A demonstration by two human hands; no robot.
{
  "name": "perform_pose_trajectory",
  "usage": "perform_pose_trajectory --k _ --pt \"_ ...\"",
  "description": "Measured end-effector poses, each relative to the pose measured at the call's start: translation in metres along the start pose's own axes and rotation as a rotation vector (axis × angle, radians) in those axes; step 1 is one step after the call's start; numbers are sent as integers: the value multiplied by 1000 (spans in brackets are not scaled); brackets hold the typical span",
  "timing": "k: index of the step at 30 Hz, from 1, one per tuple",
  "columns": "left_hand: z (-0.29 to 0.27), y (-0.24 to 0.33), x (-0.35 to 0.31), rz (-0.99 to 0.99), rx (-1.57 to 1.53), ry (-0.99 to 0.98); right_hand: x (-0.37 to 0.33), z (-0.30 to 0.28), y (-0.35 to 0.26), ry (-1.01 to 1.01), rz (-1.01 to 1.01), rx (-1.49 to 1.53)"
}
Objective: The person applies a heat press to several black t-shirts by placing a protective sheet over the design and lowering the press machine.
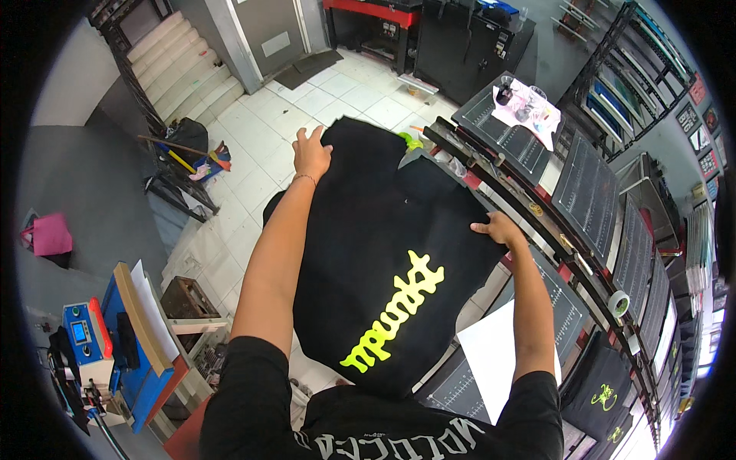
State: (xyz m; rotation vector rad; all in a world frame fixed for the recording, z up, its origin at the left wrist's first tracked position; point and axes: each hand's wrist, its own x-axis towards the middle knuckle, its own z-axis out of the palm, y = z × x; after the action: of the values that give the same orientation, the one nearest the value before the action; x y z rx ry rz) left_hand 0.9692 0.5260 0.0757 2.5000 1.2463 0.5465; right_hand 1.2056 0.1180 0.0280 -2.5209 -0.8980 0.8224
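Observation:
A black T-shirt (368,222) hangs spread out in front of me, with neon yellow lettering running diagonally across its lower part. My left hand (313,157) holds it by the upper left edge, thumb on the near side and some fingers raised. On the other side my right hand (502,230) grips the right edge, its thumb pointing inward over the cloth and its other fingers partly hidden. Below my right forearm, a white sheet (491,353) lies on a dark platen with ruled markings (452,391).
A curved row of dark printing platens (586,188) runs along my right, one bearing a stained pink cloth (529,115). A roll of tape (619,303) sits on its rail. At left stands a blue heat press (84,333). Stairs (180,65) and a door (270,34) lie beyond.

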Motion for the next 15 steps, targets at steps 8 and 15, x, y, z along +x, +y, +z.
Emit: perform_pose_trajectory --k 8,15 --pt "36 8 -196 395 -244 -217 -9 50 15 457 40 33" --pt "-16 3 -407 324 -410 -317 -85 97 6 830 -140 193"
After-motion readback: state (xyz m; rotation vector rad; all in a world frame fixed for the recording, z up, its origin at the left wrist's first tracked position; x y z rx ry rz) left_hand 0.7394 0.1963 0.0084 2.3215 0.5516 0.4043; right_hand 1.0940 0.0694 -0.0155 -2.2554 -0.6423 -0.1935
